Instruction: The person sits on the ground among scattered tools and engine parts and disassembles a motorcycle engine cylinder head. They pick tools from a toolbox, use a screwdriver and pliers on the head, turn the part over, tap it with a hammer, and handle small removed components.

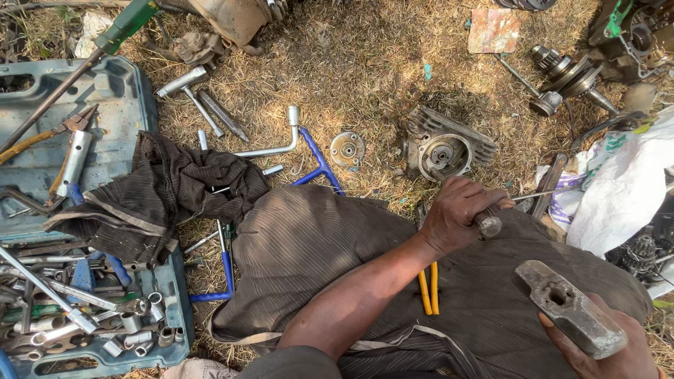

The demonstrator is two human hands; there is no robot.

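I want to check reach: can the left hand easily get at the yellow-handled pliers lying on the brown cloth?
Probably not at once. The yellow-handled pliers lie on the brown cloth with no visible cover, just under the left forearm, but the left hand is closed around a metal rod and would need to let it go.
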